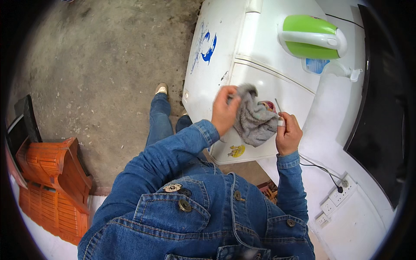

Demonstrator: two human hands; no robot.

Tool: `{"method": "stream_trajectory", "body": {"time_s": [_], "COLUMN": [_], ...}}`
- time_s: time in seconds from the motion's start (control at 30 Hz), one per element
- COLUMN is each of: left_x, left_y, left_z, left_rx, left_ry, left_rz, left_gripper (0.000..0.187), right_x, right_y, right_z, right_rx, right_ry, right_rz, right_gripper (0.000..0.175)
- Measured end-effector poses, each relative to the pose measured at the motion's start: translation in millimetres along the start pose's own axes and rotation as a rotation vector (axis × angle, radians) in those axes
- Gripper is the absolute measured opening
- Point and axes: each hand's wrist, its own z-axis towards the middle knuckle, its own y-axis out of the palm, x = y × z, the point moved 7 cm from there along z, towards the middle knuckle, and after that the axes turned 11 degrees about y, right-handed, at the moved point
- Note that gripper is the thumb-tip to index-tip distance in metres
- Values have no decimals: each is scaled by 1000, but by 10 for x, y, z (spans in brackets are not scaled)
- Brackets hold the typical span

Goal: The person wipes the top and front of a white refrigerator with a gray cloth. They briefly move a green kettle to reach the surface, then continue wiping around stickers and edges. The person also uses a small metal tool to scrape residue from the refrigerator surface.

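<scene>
A grey fuzzy cloth (256, 120) hangs bunched over the lid of a white appliance (273, 78). My right hand (289, 132) pinches its right edge between thumb and fingers; something white is at the thumb. A thin dark rod (278, 105) sticks up by these fingers. At the cloth's upper left is my left hand (225, 109), blurred, with curled fingers; whether it grips the cloth cannot be told. A small multicoloured patterned thing (268, 105) shows behind the cloth, partly hidden.
A green and white electric kettle (310, 37) lies farther back, beside a clear plastic container (336, 69). Power strips (339, 195) with plugged cords are at the right, near a large black panel (377, 113). An orange plastic chair (53, 188) stands at lower left on the concrete floor.
</scene>
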Motion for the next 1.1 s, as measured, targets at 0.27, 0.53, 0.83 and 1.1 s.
{"method": "stream_trajectory", "body": {"time_s": [0.27, 0.53, 0.83, 1.1], "left_x": [-80, 271, 238, 200], "left_y": [-140, 55, 158, 75], "left_z": [122, -40, -110, -71], "left_rx": [43, -257, -501, -459], "left_ry": [-62, 242, 342, 251], "left_rz": [182, 506, 620, 521], "left_gripper": [14, 34, 42, 39], "right_x": [-397, -277, -240, -447], "right_y": [575, 781, 715, 871], "right_z": [169, 295, 395, 466], "right_rx": [-190, -325, -305, -442], "right_ry": [-277, -507, -542, -678], "right_rz": [-323, -391, -371, -514], "right_gripper": [41, 40, 42, 41]}}
